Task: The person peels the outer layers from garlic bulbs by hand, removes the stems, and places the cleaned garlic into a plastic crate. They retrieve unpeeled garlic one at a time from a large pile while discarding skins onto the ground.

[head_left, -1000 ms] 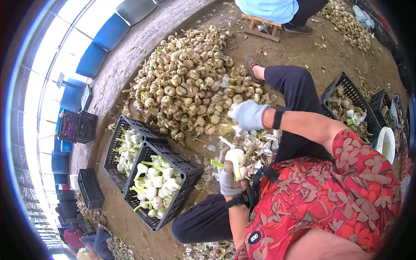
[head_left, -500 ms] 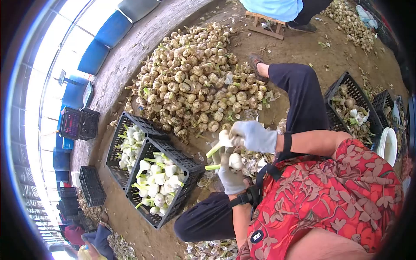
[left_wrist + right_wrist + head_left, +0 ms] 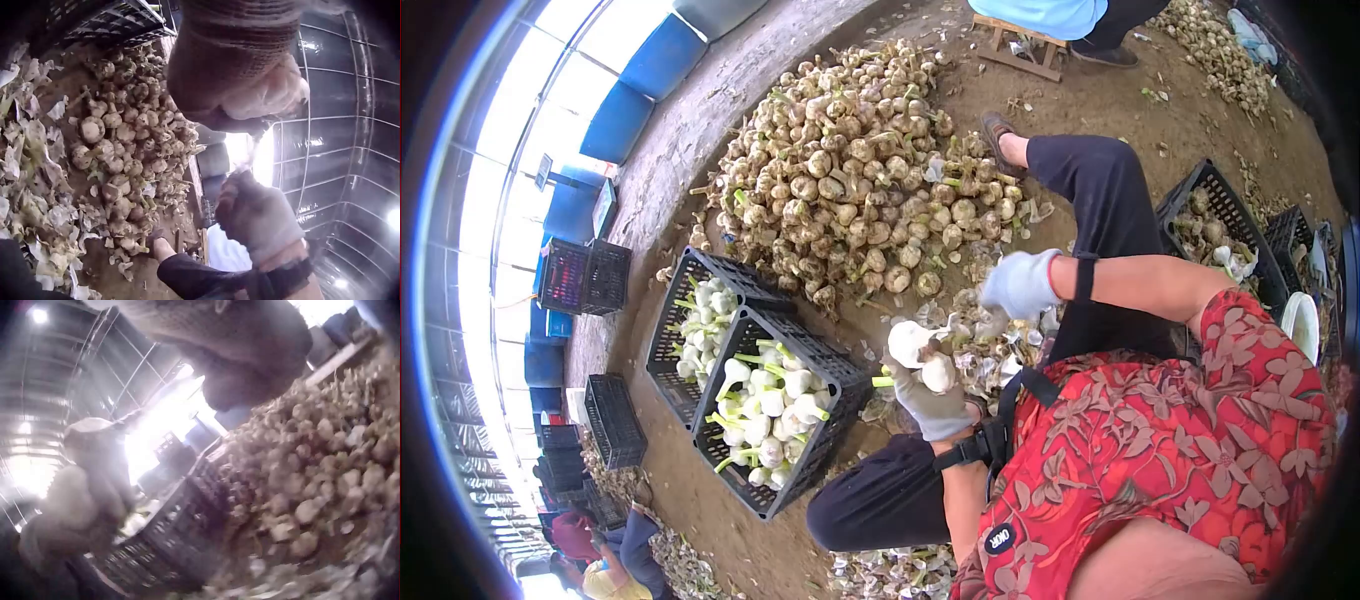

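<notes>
Garlic peeling under way: left hand (image 3: 930, 405) clamps fingers round two peeled garlic bulbs (image 3: 920, 355); right hand (image 3: 1020, 283), fingers curled on loose skin, likely next discards it.

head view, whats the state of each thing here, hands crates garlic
left hand: gloved, holds two peeled garlic bulbs
right hand: gloved, raised apart from the bulbs, fingers curled; grip unclear
near crate: partly filled with peeled white garlic
far crate: partly filled with peeled garlic
garlic pile: unpeeled, heaped on the ground
peelings: loose, scattered by the knees
</notes>
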The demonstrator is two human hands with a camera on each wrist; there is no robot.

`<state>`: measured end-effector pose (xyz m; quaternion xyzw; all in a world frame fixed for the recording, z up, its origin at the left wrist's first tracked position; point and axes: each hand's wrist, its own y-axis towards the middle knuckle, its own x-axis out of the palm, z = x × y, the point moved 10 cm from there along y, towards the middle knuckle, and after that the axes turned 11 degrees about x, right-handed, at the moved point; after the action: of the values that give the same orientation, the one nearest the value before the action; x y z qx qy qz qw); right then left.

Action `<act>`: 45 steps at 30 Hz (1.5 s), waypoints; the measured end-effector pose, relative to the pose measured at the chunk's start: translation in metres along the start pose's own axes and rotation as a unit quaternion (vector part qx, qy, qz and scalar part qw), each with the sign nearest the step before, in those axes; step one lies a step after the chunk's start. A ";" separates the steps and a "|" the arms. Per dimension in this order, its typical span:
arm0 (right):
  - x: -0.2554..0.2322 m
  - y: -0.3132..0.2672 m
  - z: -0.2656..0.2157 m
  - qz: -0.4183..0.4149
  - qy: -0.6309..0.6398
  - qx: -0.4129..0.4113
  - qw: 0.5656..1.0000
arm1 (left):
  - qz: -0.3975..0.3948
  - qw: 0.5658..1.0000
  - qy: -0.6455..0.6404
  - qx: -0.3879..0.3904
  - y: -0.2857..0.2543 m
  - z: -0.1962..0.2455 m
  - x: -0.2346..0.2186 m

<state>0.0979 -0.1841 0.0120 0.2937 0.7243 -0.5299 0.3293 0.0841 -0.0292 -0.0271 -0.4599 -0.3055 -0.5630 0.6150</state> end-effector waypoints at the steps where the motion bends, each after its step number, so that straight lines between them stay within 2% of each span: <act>1: 0.016 -0.011 -0.011 -0.085 -0.089 -0.028 0.992 | 0.027 1.000 -0.004 -0.006 0.004 -0.001 -0.018; 3: -0.010 -0.026 -0.030 -0.025 0.026 -0.071 0.997 | 0.081 0.996 -0.013 -0.017 0.008 -0.003 -0.047; 5: -0.036 -0.030 -0.039 0.067 0.147 -0.098 0.982 | 0.084 0.991 0.104 0.029 0.008 0.004 -0.033; 7: -0.066 -0.033 -0.043 0.187 0.271 -0.106 0.938 | 0.092 0.995 -0.022 -0.026 0.010 -0.008 -0.029; 8: -0.068 -0.025 -0.048 0.204 0.320 -0.131 0.916 | 0.078 0.996 0.012 -0.028 0.007 -0.008 -0.027; 11: -0.053 -0.001 -0.058 0.170 0.266 -0.051 0.947 | 0.062 0.998 0.028 -0.016 0.007 -0.006 -0.024; 12: -0.055 -0.001 -0.061 0.211 0.247 -0.055 0.944 | -0.004 1.000 0.020 -0.018 0.009 -0.005 -0.015; 15: -0.047 -0.003 -0.069 0.082 0.449 -0.126 0.881 | 0.102 0.993 0.059 0.009 0.001 0.002 -0.028; 16: -0.046 -0.013 -0.076 -0.034 0.616 -0.160 0.771 | 0.077 0.996 0.038 -0.013 0.001 0.001 -0.020; 17: -0.053 -0.031 -0.083 -0.134 0.692 -0.157 0.692 | 0.018 0.967 0.238 0.087 0.004 0.020 -0.023; 18: -0.063 -0.042 -0.082 -0.148 0.691 -0.177 0.685 | -0.044 0.885 0.425 0.183 0.002 0.032 -0.025; 19: -0.070 -0.049 -0.077 -0.161 0.690 -0.197 0.678 | 0.001 0.944 0.314 0.107 0.002 0.022 -0.018; 20: -0.067 -0.042 -0.070 -0.139 0.614 -0.220 0.746 | 0.071 0.981 0.174 0.039 -0.002 0.011 -0.011; 21: -0.061 -0.031 -0.064 -0.115 0.530 -0.240 0.805 | 0.155 0.987 0.045 -0.013 -0.010 0.000 -0.002; 22: -0.074 -0.033 -0.060 0.055 0.316 -0.282 0.904 | 0.163 0.985 0.052 -0.004 0.000 0.002 -0.022; 23: -0.060 -0.025 -0.045 0.041 0.037 -0.081 0.995 | 0.171 0.984 0.058 0.005 0.006 0.007 -0.035; 25: -0.055 -0.020 -0.048 0.067 0.007 -0.098 0.993 | 0.154 0.987 0.045 0.011 0.009 0.007 -0.042; 28: -0.083 -0.017 -0.060 0.185 0.136 -0.102 0.968 | 0.149 0.988 0.042 0.027 0.004 0.008 -0.039; 30: -0.080 -0.004 -0.067 0.208 0.220 -0.112 0.947 | 0.136 0.990 0.023 0.021 0.000 0.008 -0.015; 31: -0.077 0.004 -0.069 0.217 0.262 -0.117 0.933 | 0.132 0.990 0.027 0.032 0.002 0.010 -0.021; 33: -0.072 0.015 -0.074 0.186 0.333 -0.119 0.916 | 0.127 0.990 0.031 0.052 0.005 0.012 -0.042; 34: -0.070 0.020 -0.075 0.160 0.370 -0.111 0.908 | 0.074 0.996 -0.042 0.020 0.006 0.006 -0.025; 37: -0.052 0.041 -0.073 0.110 0.436 -0.106 0.887 | 0.148 0.985 0.064 0.052 -0.005 0.014 -0.014; 39: -0.045 0.053 -0.072 0.049 0.475 -0.107 0.872 | 0.118 0.991 0.036 0.047 -0.004 0.011 -0.013; 40: -0.037 0.048 -0.071 -0.070 0.599 -0.061 0.795 | 0.101 0.994 0.022 0.045 -0.003 0.010 -0.008; 43: -0.022 0.059 -0.063 -0.113 0.702 -0.078 0.699 | 0.125 0.989 0.046 0.063 -0.001 0.013 0.000; 44: -0.024 0.054 -0.058 -0.095 0.679 -0.064 0.726 | 0.129 0.990 0.027 0.057 0.001 0.011 0.001; 45: -0.040 0.045 -0.058 -0.015 0.627 -0.103 0.772 | 0.138 0.988 0.034 0.056 0.000 0.011 -0.002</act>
<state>0.1480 -0.1193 0.0307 0.5144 0.8245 -0.1557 -0.1770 0.0855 -0.0183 -0.0245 -0.4434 -0.2491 -0.4704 0.7212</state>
